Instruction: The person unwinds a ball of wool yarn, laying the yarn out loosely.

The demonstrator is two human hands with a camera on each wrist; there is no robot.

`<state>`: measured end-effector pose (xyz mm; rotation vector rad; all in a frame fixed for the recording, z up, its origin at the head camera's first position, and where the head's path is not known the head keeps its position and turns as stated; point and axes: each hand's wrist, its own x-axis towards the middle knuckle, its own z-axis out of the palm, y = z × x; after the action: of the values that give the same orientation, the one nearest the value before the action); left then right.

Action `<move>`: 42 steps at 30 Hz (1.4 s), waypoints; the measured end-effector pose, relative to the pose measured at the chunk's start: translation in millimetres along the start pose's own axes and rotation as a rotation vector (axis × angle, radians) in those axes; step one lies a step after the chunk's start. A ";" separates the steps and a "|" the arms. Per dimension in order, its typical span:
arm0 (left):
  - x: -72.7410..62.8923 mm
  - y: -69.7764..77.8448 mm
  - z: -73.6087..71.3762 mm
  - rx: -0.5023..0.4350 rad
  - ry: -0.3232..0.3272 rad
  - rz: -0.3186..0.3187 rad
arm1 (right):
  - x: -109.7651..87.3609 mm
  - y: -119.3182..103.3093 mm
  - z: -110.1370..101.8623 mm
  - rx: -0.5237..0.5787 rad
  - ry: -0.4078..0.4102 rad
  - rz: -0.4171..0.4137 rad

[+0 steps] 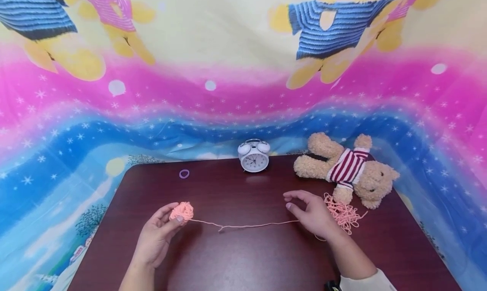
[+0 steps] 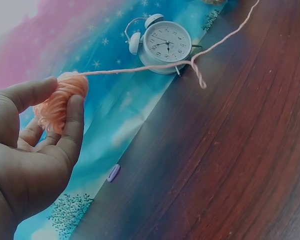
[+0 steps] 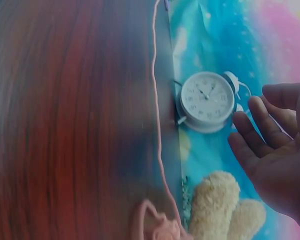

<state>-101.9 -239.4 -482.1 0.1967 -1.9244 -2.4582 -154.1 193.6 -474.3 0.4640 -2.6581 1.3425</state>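
My left hand point(image 1: 157, 236) pinches a small wound ball of peach yarn point(image 1: 182, 212) between thumb and fingers, held up over the left half of the table. From the ball a yarn strand point(image 1: 251, 226) stretches rightward, with a short twisted kink near its middle. My right hand point(image 1: 310, 210) hovers at the strand's other end, fingers loosely bent and apart from the thumb. Nothing shows between them in the right wrist view, where the strand passes to one side of the hand point(image 3: 275, 145). Just beyond that hand, a loose tangle of the same yarn point(image 1: 344, 215) lies on the table.
A white twin-bell alarm clock point(image 1: 255, 156) stands at the table's back edge. A teddy bear point(image 1: 348, 168) in a striped shirt lies at the back right, beside the tangle. Toward the back left is a purple ring point(image 1: 184, 174). A printed cloth point(image 1: 228, 92) hangs behind the dark wooden table point(image 1: 243, 265).
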 end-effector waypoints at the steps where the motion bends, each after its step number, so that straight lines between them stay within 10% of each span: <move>1: -0.3 -0.5 0.9 -0.001 -0.004 0.001 | 0.3 -1.5 2.9 0.008 -0.004 0.001; 42: 0.7 -16.4 65.5 -0.043 -0.107 -0.045 | 13.7 -64.7 119.9 0.187 -0.309 -0.128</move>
<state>-108.5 -172.2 -482.6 0.1115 -1.9254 -2.5864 -142.9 58.4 -493.1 0.9170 -2.6852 1.6017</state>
